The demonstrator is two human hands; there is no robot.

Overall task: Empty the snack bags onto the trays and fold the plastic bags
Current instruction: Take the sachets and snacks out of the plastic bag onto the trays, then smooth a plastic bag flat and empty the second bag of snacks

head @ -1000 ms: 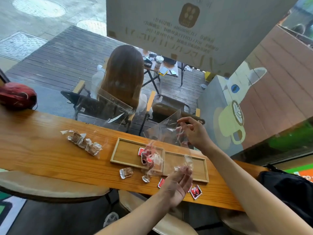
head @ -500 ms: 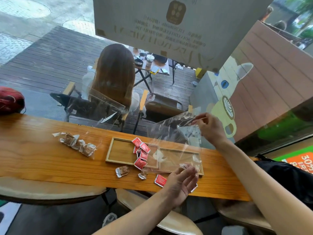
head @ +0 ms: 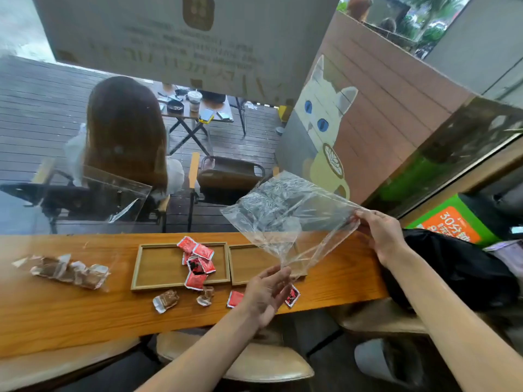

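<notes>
Both hands pinch the empty bag above the right tray: left hand at its near corner, right hand at its far edge. Red packets lie in the left tray.

Both forearms were bare to the bottom edge of the frame, with no sleeve, cuff or glove over them. The left hand and the right hand were bare too, and no ring, watch or band showed at fingers or wrists. The arms were slim and smooth, and the fingernails looked short, though too small to tell more.
</notes>
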